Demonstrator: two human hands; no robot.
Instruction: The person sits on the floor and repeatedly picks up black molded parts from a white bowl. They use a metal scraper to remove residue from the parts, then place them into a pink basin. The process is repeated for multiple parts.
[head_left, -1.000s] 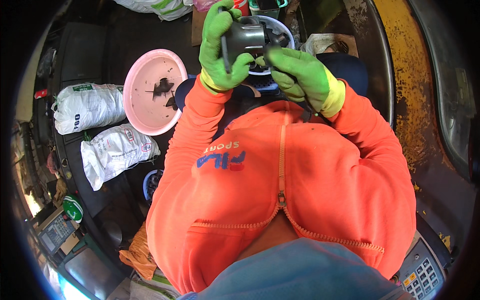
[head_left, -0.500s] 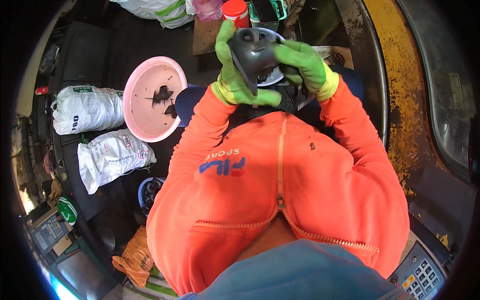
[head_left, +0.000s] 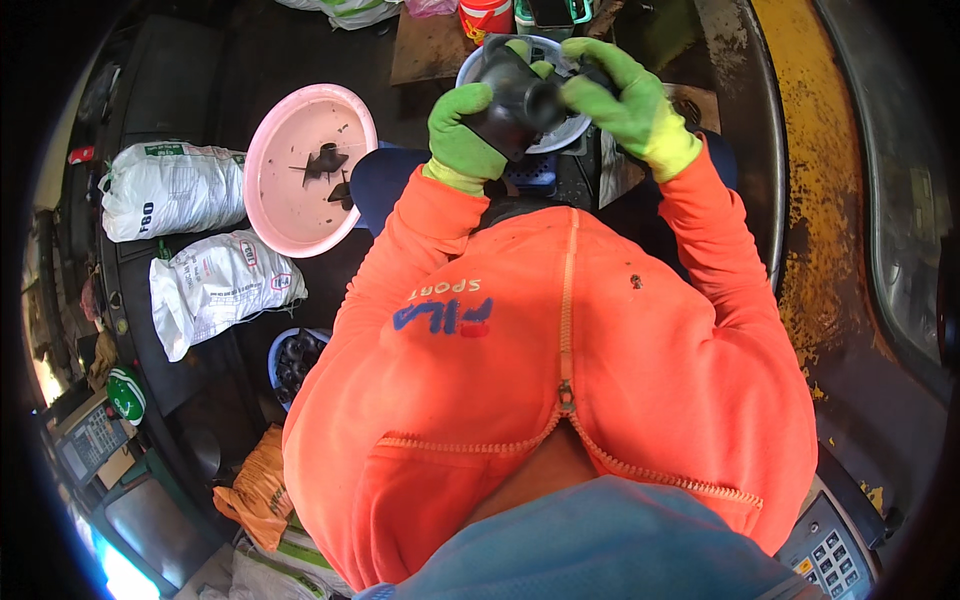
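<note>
In front of my chest is a black moulded part (head_left: 508, 98) with a round tube opening that faces me and to the right. My left hand (head_left: 465, 138), in a green and yellow glove, is closed around its left side, and some gloved fingertips show behind it. My right hand (head_left: 632, 108), gloved alike, is curled at the right side of the tube. Something dark lies between its thumb and fingers; whether it belongs to the part I cannot tell. A pale blue-white basin (head_left: 572, 135) stands beneath, mostly hidden by the hands and part.
On the left is a pink basin (head_left: 280, 222) with dark finned pieces (head_left: 322, 165) in it. Two white sacks (head_left: 175, 192) lie beyond it. A blue tub of black parts (head_left: 298, 365) sits near my left side. A red container (head_left: 486, 18) stands at the back; yellow worn metal (head_left: 815, 190) rises at right.
My left hand has shifted its grip, and the black part has turned so its tube opening points toward me. My right hand has moved slightly right and curled at the tube.
</note>
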